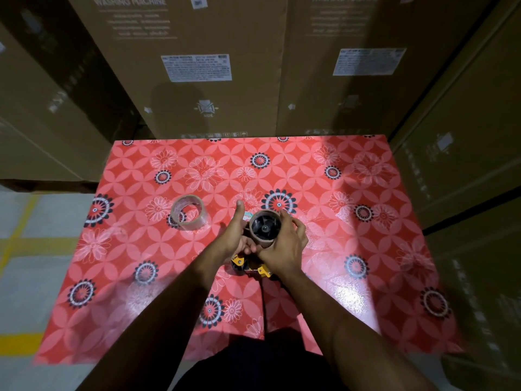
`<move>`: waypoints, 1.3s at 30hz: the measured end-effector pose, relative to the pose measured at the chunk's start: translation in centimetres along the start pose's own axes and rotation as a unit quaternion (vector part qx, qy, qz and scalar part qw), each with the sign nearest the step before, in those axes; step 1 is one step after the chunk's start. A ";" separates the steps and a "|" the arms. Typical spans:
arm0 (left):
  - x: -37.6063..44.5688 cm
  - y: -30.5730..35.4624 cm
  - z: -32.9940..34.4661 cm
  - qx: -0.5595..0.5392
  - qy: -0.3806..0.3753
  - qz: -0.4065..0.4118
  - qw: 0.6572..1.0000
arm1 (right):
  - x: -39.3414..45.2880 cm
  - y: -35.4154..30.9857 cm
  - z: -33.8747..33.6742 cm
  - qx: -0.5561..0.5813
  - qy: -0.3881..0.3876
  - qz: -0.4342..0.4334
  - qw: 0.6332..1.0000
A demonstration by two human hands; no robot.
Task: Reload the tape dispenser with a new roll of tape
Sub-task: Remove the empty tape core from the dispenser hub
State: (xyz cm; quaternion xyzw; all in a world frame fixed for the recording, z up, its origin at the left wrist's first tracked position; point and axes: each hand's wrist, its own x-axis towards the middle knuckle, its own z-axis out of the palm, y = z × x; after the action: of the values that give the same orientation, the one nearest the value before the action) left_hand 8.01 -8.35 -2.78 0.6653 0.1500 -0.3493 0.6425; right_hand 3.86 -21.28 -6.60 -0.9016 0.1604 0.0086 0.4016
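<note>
A yellow and black tape dispenser (251, 266) is held above the red flowered table (352, 249), mostly hidden by my hands. Its black spool wheel (265, 228) faces up, ringed by an empty brown cardboard core (270, 214). My left hand (238, 235) grips the dispenser from the left with the thumb raised. My right hand (284, 246) wraps its fingers around the cardboard core. A new roll of clear tape (187, 213) lies tilted on the table, a short way left of my left hand.
Tall cardboard washing machine boxes (197, 66) stand right behind the table and along its right side (465, 165). A grey floor with yellow lines (25, 244) lies to the left. My dark-clothed body is at the table's near edge.
</note>
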 end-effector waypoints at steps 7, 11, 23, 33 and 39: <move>-0.4 -0.2 -0.1 -0.020 -0.010 0.024 0.999 | 0.3 0.0 0.4 -0.050 0.021 0.007 0.999; -0.7 0.1 0.0 -0.007 -0.009 0.016 1.000 | 0.1 0.2 0.1 -0.021 0.018 -0.017 0.999; -0.4 0.7 -0.1 0.037 -0.023 0.021 0.999 | 0.5 0.1 0.4 -0.064 0.024 -0.025 0.997; 0.8 0.1 -1.5 0.053 -0.002 0.007 0.999 | 0.5 0.2 0.4 -0.082 0.025 -0.063 0.994; 0.3 0.9 -0.6 0.076 -0.004 -0.028 0.997 | 0.5 -0.1 0.3 -0.103 0.008 -0.054 0.993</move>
State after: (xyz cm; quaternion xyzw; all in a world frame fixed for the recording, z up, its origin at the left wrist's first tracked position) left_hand 9.00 -7.93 -2.35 0.7063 0.1391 -0.3796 0.5810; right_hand 4.36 -21.11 -6.79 -0.9456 0.1131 -0.0037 0.3049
